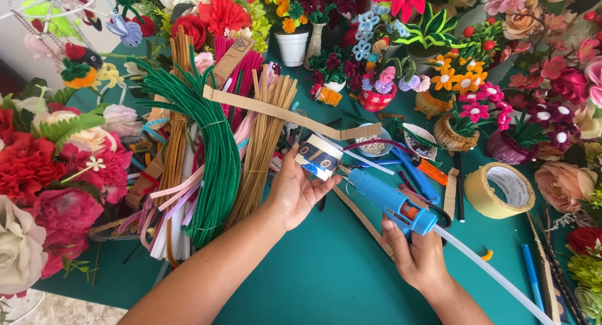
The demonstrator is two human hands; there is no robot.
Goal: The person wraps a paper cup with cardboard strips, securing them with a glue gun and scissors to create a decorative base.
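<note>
My left hand point(293, 190) holds a small cardboard ring point(318, 156), white with a dark blue and tan pattern, above a teal table point(313, 275). A long cardboard strip point(282, 115) runs from the ring up to the left. My right hand point(417, 256) grips a blue hot glue gun point(392, 202), a clear glue stick point(495, 275) poking out of its back. The gun's nozzle points at the ring's right edge.
Bundles of green point(216, 149), tan point(260, 149) and pink pipe cleaners lie left of the hands. A roll of tan tape point(500, 190), blue pens point(532, 276), and small dishes point(419, 142) sit to the right. Artificial flowers point(44, 174) and tiny flower pots point(376, 90) crowd the table's edges.
</note>
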